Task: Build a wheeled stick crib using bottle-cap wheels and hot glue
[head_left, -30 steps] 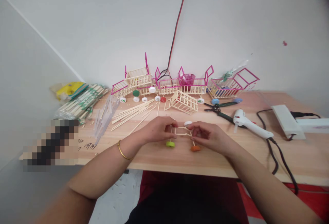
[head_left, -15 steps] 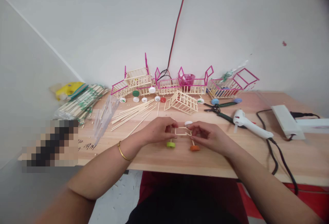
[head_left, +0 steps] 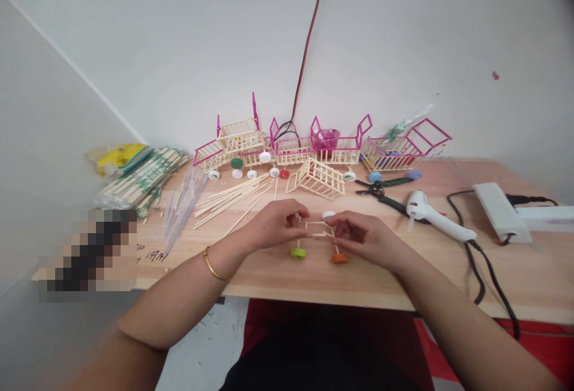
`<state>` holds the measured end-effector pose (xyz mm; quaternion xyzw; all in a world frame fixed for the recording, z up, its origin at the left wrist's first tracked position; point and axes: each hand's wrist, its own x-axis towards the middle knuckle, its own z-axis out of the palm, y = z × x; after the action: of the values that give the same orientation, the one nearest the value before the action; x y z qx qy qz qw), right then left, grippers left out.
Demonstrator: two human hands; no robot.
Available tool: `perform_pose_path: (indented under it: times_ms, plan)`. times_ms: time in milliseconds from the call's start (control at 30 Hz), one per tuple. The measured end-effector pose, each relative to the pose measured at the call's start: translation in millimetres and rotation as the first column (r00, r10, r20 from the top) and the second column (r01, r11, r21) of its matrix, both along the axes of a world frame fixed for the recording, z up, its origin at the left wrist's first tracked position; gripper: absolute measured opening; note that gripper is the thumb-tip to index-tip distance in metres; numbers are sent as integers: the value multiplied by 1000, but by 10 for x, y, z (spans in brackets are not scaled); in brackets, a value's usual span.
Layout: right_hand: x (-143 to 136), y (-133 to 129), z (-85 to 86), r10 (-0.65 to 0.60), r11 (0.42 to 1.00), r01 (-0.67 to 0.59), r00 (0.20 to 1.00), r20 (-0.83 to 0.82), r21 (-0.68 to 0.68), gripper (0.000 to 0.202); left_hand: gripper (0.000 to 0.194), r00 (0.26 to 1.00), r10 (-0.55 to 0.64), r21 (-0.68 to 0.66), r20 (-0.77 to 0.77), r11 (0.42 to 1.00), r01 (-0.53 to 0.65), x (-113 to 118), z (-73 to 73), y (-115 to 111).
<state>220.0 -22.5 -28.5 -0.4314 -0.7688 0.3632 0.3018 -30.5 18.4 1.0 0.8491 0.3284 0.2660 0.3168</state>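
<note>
A small frame of thin wooden sticks (head_left: 315,235) stands on the table between my hands. It has bottle caps for wheels: a lime-green cap (head_left: 298,253), an orange cap (head_left: 339,258) and a white cap (head_left: 329,216) show. My right hand (head_left: 365,237) pinches the frame's right end between thumb and fingers. Around the left end curves my left hand (head_left: 280,225), thumb and index finger apart; whether a fingertip touches the sticks is hard to see.
Loose sticks (head_left: 231,199) lie ahead on the left, near bagged chopsticks (head_left: 147,179). A bare stick structure (head_left: 318,179) sits behind my hands, before pink-edged stick carts (head_left: 293,150). Right are pliers (head_left: 388,196), a white glue gun (head_left: 442,220) with its cord and a white power strip (head_left: 502,211).
My left index finger has lifted, widening the gap to the thumb at the frame's left end. My right hand and the frame have hardly moved.
</note>
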Motion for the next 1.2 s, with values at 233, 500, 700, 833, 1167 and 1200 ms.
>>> perform_pose_path:
  times_ms: [233,500,700,833,1167,1200]
  plan:
    - [4,-1,74,-75,986,75,997,-7,148,24,28,953,247,173,178,945,-277,-30,80,10]
    - [-6,-2,90,-150,971,146,989,5,190,18,40,956,225,159,187,954,-256,-18,58,0]
    - [-15,-9,138,-180,959,169,983,30,228,16,33,950,229,142,214,955,-262,-15,44,17]
    - [-11,-11,142,-169,958,155,985,39,240,16,28,958,179,153,224,964,-216,4,35,8]
    - [-6,-10,155,-102,961,88,994,40,262,15,23,988,23,220,153,974,-57,38,3,-22]
    - [-8,-10,157,-102,961,87,994,43,264,15,22,987,16,219,158,974,-51,38,-4,-18]
